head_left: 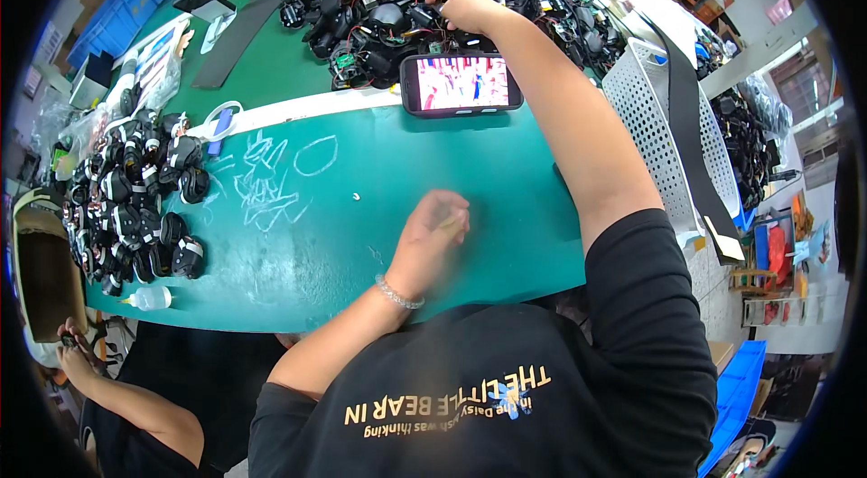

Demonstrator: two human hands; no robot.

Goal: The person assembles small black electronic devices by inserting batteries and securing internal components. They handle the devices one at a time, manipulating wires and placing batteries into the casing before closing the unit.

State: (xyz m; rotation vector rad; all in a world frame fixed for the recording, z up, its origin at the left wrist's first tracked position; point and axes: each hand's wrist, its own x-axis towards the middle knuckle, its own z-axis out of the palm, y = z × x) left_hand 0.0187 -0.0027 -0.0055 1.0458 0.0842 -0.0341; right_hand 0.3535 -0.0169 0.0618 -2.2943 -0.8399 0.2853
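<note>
At the far side of the desk (406, 153): pile of black wired units (388, 17), the parts being worked on, heaped loosely with some green boards (344, 60) exposed.
Right hand (462, 8): extended over the pile, fingers bent downward; whether they pinch a unit cannot be told.
Left hand (435, 223): half curled above the near part of the desk, motion-blurred; a small yellowish patch shows at the fingers, nature unclear.
Phone (462, 85): screen lit, positioned just on the near side of the pile.
Left cluster (135, 198): dark rounded units, grouped at the desk's left end.
Step in hand: judged to be selection from the pile.
Next move: calls for a secure pinch on one unit, lifted clear of its neighbours and the phone.
</note>
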